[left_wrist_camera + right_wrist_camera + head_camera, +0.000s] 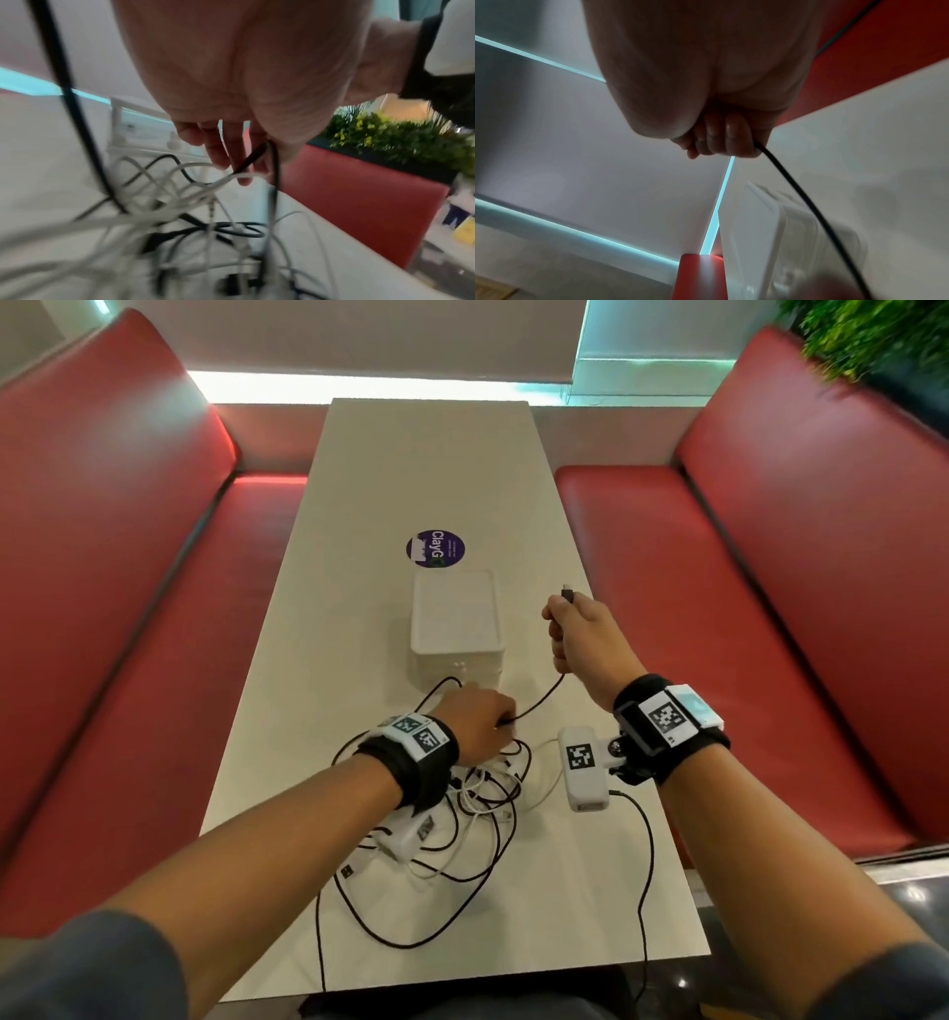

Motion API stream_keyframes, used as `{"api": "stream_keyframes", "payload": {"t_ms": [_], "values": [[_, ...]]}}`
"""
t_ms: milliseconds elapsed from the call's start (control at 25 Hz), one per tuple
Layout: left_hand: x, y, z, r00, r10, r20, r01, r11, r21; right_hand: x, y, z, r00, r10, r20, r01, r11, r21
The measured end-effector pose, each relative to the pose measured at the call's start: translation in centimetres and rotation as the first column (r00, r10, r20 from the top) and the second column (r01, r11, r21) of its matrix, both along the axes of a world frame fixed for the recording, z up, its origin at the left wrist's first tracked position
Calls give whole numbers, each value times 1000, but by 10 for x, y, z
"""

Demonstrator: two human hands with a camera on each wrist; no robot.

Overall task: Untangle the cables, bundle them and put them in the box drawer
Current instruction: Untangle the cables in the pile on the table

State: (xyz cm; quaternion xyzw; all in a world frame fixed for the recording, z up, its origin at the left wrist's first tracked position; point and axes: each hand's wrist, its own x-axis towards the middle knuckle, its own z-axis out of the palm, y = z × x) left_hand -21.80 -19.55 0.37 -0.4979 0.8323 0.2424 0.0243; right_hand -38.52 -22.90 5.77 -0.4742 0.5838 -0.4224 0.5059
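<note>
A tangle of black and white cables (pixel 477 803) lies on the near half of the white table (pixel 421 469). My left hand (pixel 482 724) sits over the tangle and pinches a black cable (pixel 253 157) between thumb and fingers. That black cable (pixel 539 703) runs up to my right hand (pixel 572 626), raised to the right of the box, which grips it in a fist (pixel 721 138) with the plug (pixel 567 592) sticking out on top. The white drawer box (pixel 454 629) stands mid-table, its drawer closed.
Red booth seats (pixel 719 634) flank the table on both sides. A round purple sticker (pixel 435 548) lies beyond the box. One black cable (pixel 644 875) trails off the near table edge. Green plants (pixel 873 336) stand at the back right.
</note>
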Motion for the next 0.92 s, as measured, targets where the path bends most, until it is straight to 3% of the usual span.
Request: {"api": "stream_keyframes", "payload": {"t_ms": [80,120,200,240,280,320,400,480,560,640,680,760,840,920], "values": [[18,-9,-10,993,25,114,-21,999,-32,-15,-2,9,962,54,-269,-71,996,-52],[26,-12,-13,994,36,102,-34,999,-22,-21,-1,12,881,125,-456,-167,985,-52],[34,-15,-14,993,69,-91,-68,997,21,-18,7,10,587,304,-750,-394,917,63],[33,-14,-13,970,86,-229,-80,996,36,-12,14,4,457,393,-798,-483,863,149],[31,-14,-12,938,89,-336,-87,996,21,-3,20,-3,378,472,-796,-544,809,221],[30,-13,-14,915,78,-395,-90,996,-12,4,25,-9,346,529,-775,-577,771,269],[29,-11,-19,902,59,-428,-101,992,-76,11,26,-18,358,554,-752,-584,761,283],[34,-10,-27,932,51,-360,-112,982,-152,9,23,-16,429,532,-730,-578,783,231],[44,-10,-35,984,83,-155,-110,978,-176,3,16,-10,626,404,-668,-500,864,54],[56,-6,-44,992,107,74,-96,986,-133,-5,9,-3,879,131,-458,-232,957,-173],[61,-4,-48,987,115,110,-103,989,-110,-8,6,-2,927,16,-374,-111,966,-235],[66,-1,-54,987,153,41,-149,986,-77,-5,5,-9,893,16,-449,-132,965,-229],[63,-1,-55,980,191,-55,-195,978,-75,10,12,-32,769,213,-603,-318,945,-72],[57,-1,-54,979,183,-89,-191,976,-99,29,23,-53,723,317,-614,-390,921,16]]}}
